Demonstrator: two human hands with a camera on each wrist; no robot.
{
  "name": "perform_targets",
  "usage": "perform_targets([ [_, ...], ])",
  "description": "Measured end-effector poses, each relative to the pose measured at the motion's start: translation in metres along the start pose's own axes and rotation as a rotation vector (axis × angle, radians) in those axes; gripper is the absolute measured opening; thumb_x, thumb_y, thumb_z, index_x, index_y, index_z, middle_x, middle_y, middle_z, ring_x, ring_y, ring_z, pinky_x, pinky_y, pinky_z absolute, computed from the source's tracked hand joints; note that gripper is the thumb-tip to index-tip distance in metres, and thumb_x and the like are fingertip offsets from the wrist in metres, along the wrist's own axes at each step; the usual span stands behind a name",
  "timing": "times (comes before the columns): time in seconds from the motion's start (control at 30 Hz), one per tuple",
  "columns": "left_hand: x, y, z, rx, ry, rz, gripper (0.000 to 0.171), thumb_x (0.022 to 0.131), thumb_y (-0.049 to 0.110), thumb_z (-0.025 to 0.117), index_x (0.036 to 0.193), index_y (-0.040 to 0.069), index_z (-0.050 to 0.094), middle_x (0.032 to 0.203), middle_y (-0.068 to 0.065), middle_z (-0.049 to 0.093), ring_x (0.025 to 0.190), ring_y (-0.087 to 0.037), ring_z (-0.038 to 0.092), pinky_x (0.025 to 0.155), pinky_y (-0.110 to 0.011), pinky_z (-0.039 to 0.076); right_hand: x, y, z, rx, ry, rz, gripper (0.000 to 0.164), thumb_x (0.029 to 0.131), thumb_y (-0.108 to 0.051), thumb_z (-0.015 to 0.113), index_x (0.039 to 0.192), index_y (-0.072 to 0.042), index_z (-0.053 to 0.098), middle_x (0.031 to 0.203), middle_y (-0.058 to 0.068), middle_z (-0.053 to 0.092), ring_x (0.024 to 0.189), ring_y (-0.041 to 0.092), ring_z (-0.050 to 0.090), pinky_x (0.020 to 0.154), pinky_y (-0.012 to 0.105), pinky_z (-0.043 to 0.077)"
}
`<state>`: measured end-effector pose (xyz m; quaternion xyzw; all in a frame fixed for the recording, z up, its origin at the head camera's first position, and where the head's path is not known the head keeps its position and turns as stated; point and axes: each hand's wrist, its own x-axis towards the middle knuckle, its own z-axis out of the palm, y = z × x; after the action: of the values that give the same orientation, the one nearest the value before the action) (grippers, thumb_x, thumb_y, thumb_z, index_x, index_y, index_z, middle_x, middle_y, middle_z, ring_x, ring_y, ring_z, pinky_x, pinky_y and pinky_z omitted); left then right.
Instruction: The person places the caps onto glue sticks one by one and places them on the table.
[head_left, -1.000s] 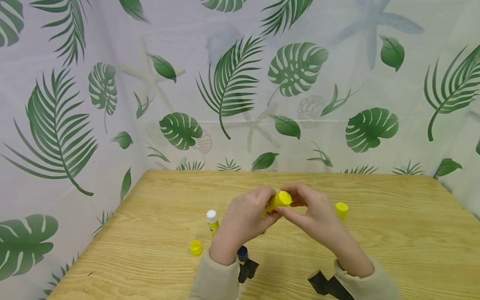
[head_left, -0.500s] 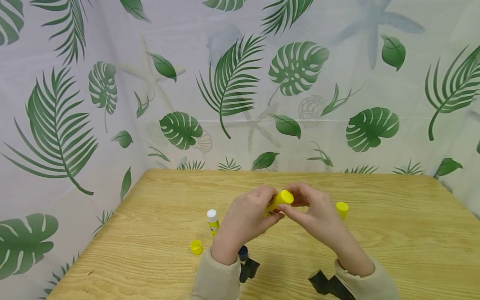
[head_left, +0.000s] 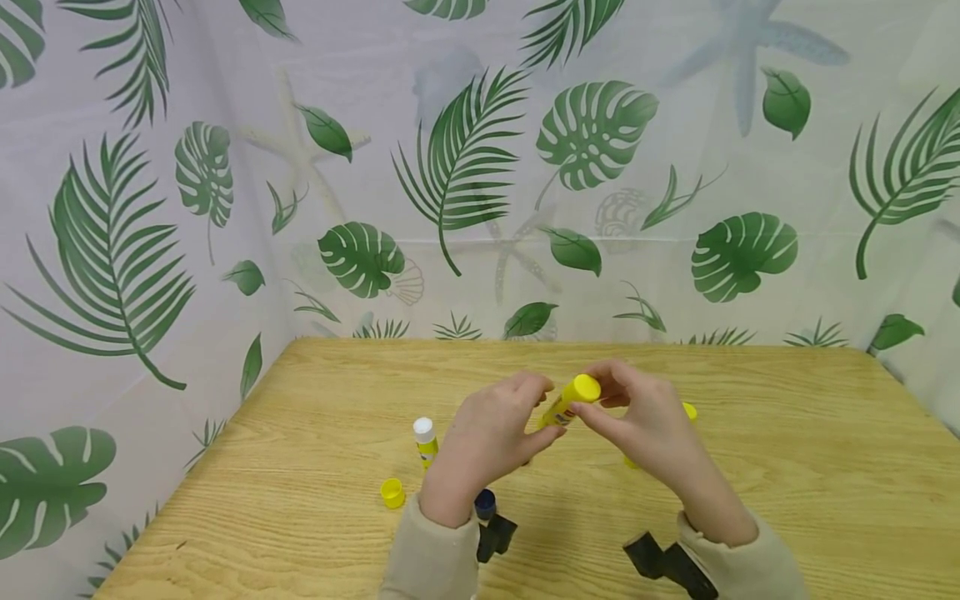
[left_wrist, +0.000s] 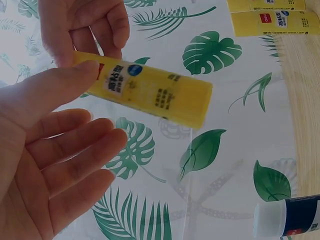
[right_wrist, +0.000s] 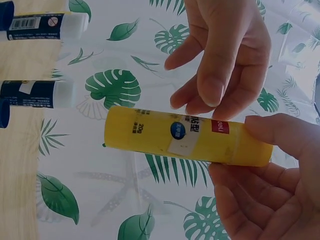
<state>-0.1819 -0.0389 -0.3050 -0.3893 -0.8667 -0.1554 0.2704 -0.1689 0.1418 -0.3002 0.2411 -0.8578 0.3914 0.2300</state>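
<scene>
My right hand (head_left: 648, 421) pinches a yellow glue stick (right_wrist: 170, 134) near one end, between thumb and fingers. The stick is tilted, its round yellow end (head_left: 587, 387) towards the upper right in the head view. My left hand (head_left: 491, 429) is around the lower part of the stick, with thumb and fingers spread. In the right wrist view a gap shows between the left fingertips (right_wrist: 212, 92) and the stick. From the left wrist the left thumb overlaps one end of the stick; whether it touches cannot be told.
On the wooden table (head_left: 300, 533) a white-topped glue stick (head_left: 425, 442) stands left of my left hand. Near it lie a yellow cap (head_left: 392, 493) and a dark blue cap (head_left: 485, 504). More yellow sticks (left_wrist: 277, 22) stand on the right, partly behind my right hand. A leaf-patterned cloth (head_left: 480, 167) hangs behind.
My left fingers have come off the glue stick, which they gripped before. My right hand has drawn the stick slightly up and to the right.
</scene>
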Motion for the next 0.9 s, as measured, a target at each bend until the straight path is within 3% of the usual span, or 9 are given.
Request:
perform_targets([
  [0.5, -0.002, 0.0, -0.001, 0.023, -0.016, 0.009, 0.035, 0.076, 0.03, 0.069, 0.1, 0.007, 0.056, 0.084, 0.001, 0.06, 0.067, -0.008, 0.056, 0.053, -0.017, 0.042, 0.003, 0.021, 0.009, -0.111, -0.109, 0.117, 0.025, 0.074, -0.004, 0.069, 0.095, 0.001, 0.056, 0.087, 0.008, 0.06, 0.074, 0.022, 0.06, 0.063, 0.033, 0.05],
  [0.9, -0.001, 0.001, -0.003, 0.021, -0.085, -0.02, 0.033, 0.078, 0.032, 0.067, 0.1, 0.01, 0.057, 0.084, 0.002, 0.059, 0.066, -0.006, 0.055, 0.052, -0.014, 0.04, 0.007, 0.04, 0.016, -0.236, -0.213, 0.254, 0.021, 0.075, -0.007, 0.067, 0.092, 0.001, 0.058, 0.087, 0.011, 0.061, 0.077, 0.025, 0.061, 0.063, 0.035, 0.05],
])
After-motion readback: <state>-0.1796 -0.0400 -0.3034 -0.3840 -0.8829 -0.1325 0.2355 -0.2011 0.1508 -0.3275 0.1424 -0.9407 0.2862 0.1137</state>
